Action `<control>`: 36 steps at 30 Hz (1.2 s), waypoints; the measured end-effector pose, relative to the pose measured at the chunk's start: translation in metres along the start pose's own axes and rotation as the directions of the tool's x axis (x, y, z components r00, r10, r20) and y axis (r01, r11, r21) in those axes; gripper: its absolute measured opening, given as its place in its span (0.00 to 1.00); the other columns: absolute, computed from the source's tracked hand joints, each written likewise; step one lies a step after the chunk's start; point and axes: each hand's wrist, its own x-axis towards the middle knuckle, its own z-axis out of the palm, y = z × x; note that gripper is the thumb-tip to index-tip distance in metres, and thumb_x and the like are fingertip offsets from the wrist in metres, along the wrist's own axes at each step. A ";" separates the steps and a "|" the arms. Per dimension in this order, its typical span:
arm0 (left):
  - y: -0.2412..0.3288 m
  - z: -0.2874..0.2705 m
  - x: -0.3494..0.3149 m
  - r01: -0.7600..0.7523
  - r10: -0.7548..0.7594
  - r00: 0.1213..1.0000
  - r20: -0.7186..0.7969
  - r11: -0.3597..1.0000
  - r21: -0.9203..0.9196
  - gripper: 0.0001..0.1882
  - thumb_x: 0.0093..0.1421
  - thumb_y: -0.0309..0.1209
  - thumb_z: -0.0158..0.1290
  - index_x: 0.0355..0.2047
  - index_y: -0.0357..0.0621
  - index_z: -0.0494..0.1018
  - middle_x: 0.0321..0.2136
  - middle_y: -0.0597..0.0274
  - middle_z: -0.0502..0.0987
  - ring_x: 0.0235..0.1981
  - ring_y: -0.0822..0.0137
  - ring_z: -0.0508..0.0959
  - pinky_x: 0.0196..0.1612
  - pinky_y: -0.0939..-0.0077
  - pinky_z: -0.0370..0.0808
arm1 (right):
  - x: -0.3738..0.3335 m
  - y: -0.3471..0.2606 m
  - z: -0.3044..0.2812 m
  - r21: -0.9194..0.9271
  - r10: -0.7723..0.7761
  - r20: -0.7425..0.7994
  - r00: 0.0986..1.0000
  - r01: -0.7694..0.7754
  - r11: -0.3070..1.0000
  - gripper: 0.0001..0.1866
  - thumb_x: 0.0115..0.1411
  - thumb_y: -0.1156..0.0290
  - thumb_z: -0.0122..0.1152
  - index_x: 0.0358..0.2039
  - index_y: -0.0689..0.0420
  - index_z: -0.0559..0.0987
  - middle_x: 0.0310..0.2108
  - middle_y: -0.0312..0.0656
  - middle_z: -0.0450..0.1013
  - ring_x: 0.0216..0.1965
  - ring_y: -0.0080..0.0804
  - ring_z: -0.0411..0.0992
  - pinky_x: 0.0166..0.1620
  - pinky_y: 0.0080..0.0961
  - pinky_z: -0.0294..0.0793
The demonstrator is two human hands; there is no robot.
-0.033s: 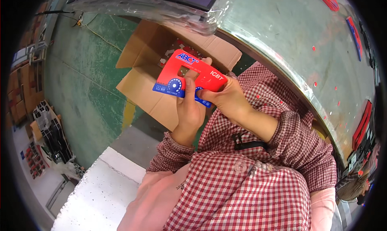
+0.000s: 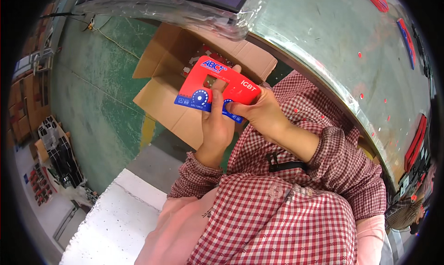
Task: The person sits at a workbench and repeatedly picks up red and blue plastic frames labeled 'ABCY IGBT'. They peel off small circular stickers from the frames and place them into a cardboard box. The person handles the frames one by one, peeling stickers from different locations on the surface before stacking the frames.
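— Above the open cardboard box (image 2: 169, 87), what do the two hands do?

— Both hands grasp one thing, a red faceplate panel (image 2: 217, 87) with a blue strip along its lower edge. The left hand (image 2: 216, 126) holds it from below; its fingers lie up across the front of the panel, and one fingertip reaches near the rectangular cut-out in the red part. The right hand (image 2: 259, 114) grips the panel at its lower right corner, with the thumb on the blue strip.

— How does the panel lie?

— It is tilted, the right end lower than the left, and its printed face looks toward the camera. It is in the air, over the right flap of the box, not resting on anything that I can see.

— What is around the hands?

— Both forearms wear sleeves of a red and white checked shirt (image 2: 277, 218). Behind the panel the cardboard box stands open on a green floor (image 2: 97, 93), and some red and white things show inside it, but they are too small to tell. To the right and above runs a large curved metal surface (image 2: 323, 43). A sheet of clear plastic film (image 2: 175, 10) covers its top edge. At the lower left lies a white foam slab (image 2: 111, 223).
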 end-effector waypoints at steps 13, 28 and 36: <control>0.006 -0.022 -0.019 -0.076 0.066 0.996 0.060 0.980 0.182 0.12 0.64 0.20 0.46 0.48 0.33 0.68 0.43 0.54 0.75 0.40 0.66 0.76 0.45 0.71 0.75 | 0.000 -0.019 -0.007 0.253 0.114 0.006 0.993 -0.112 0.961 0.13 0.54 0.79 0.66 0.41 0.58 0.78 0.36 0.37 0.77 0.34 0.20 0.74 0.34 0.18 0.75; 0.041 -0.014 -0.009 -0.068 0.032 0.985 -0.170 0.976 -0.206 0.18 0.62 0.25 0.47 0.53 0.37 0.67 0.50 0.56 0.73 0.52 0.65 0.73 0.54 0.69 0.70 | -0.001 -0.016 -0.005 0.087 -0.027 0.093 0.995 0.019 0.996 0.16 0.55 0.80 0.65 0.45 0.61 0.76 0.39 0.36 0.77 0.37 0.19 0.74 0.41 0.19 0.76; 0.042 -0.022 -0.002 -0.073 0.040 0.952 -0.303 0.992 -0.098 0.14 0.60 0.24 0.48 0.48 0.40 0.70 0.42 0.61 0.75 0.46 0.68 0.75 0.51 0.71 0.72 | -0.004 -0.009 0.000 -0.035 -0.199 0.121 0.972 0.205 0.978 0.12 0.56 0.81 0.63 0.41 0.63 0.77 0.37 0.32 0.74 0.38 0.16 0.72 0.41 0.17 0.75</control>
